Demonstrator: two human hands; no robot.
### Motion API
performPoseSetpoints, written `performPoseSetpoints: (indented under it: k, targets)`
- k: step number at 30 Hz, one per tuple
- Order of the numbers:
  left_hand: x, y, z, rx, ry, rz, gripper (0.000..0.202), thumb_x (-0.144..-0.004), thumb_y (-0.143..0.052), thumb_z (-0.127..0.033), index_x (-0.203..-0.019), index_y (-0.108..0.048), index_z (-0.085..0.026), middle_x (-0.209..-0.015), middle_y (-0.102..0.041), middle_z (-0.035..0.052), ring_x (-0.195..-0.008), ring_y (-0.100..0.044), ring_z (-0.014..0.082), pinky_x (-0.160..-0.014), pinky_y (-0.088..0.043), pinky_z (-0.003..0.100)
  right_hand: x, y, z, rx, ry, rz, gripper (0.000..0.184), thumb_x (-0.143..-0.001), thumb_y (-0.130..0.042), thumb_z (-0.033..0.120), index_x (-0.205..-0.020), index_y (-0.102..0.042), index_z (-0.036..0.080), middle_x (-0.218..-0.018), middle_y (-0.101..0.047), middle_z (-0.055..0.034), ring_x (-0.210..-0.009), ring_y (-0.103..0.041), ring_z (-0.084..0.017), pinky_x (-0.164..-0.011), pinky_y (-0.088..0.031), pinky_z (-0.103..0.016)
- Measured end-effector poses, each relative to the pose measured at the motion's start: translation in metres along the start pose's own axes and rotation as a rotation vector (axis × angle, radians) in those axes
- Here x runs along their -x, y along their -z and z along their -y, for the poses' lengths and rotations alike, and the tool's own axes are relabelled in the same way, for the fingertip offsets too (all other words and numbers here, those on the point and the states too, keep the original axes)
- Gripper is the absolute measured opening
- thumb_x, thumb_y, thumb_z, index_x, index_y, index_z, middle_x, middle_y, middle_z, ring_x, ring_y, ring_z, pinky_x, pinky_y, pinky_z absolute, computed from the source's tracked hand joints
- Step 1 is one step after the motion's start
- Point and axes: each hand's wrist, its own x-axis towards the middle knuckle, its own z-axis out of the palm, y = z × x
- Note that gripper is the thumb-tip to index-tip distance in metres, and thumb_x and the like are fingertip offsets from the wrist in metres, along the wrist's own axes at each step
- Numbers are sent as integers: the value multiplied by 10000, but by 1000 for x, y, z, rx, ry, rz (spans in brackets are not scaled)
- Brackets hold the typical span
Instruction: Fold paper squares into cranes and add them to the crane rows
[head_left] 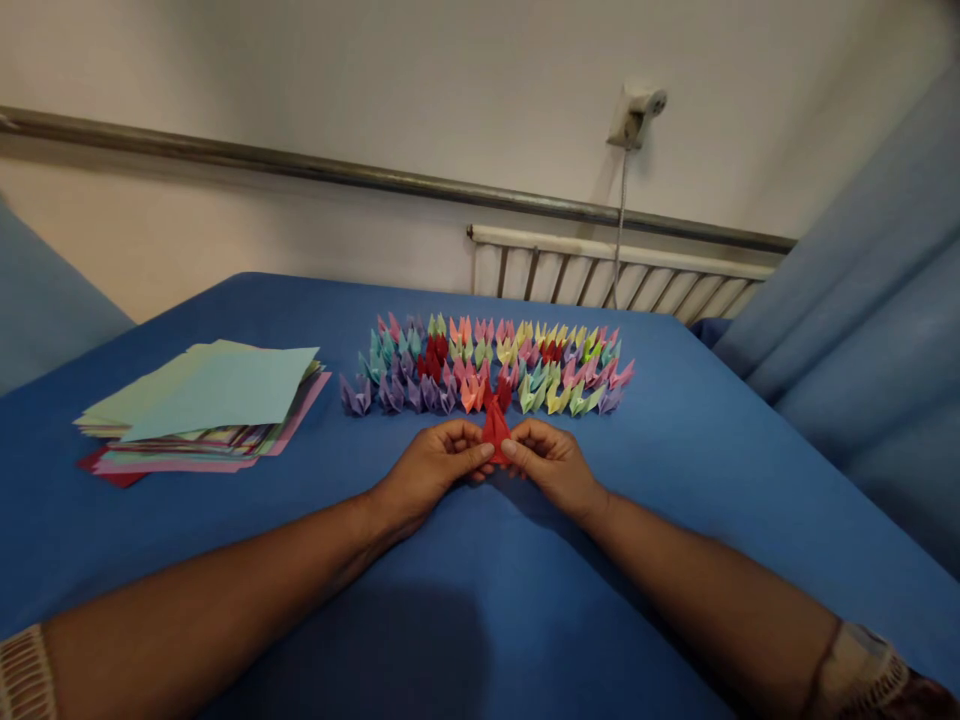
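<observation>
Find red paper (pixel 496 432) midway between left and right edges of blue worktop (pixel 750 450), just on the near side of the front row of paper birds (pixel 474 390), narrow end pointing toward the far edge. Cannot confirm contact with the worktop or with the nearest birds.

Record grip as clamped on this paper from both sides: left hand (pixel 442 457) at its lower left, right hand (pixel 551 460) at its lower right, with thumbs pressed on the near face and fingers curled behind.

Recommend light, even pressure from both thumbs. Advise matching left and right sides before firming any crease, and pinching low to spare the slim upper points. Avoid hard outward pulling; judged liable to tear or loosen folded layers. Advise working slightly back from the front row, to guard against knocking birds.

Note left forearm (pixel 247 570) and right forearm (pixel 712 585) angled inward from either side, near mirror images. Observe wrists nearly straight, with thumb tips facing each other across the paper. Rate pose as balanced and well suited to fine two-handed pinching. Note also paper stack (pixel 225 390) toward the left edge, well apart from the left hand.
</observation>
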Motion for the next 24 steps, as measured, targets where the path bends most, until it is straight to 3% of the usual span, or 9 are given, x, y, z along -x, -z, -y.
performPoseSetpoints:
  k: [6,16,20,24]
  targets:
    - [-1,5,-4,251,155,121,283,-731,-816,-255,-919,-646,-131,-776,-691,28,-692,-643,101,-643,-502,186,0,1,-1,-277,-71,111,313,-790,-718,493,-834,-654,190,-722,-696,3,-594,-623,-93,-566,-464,-216]
    - [1,5,-6,271,174,115,322,-672,-860,-232,-896,-651,-134,-754,-682,9,-641,-634,81,-611,-510,168,-5,-1,-4,-209,-71,42,334,-679,-812,442,-754,-597,197,-608,-619,52,-520,-557,-85,-518,-446,-216]
    - [1,2,-4,204,121,63,288,-677,-847,-256,-833,-637,-138,-697,-661,-15,-599,-603,65,-605,-494,170,-3,-1,-3,-125,1,6,304,-683,-808,402,-711,-589,192,-598,-592,55,-517,-522,-76,-529,-429,-219]
    - [0,-1,0,-35,-69,-85,250,-702,-809,-291,-754,-613,-143,-636,-636,-30,-555,-557,66,-570,-455,182,0,0,-1,-69,-20,50,273,-768,-728,450,-797,-654,189,-675,-646,13,-604,-589,-110,-578,-462,-246]
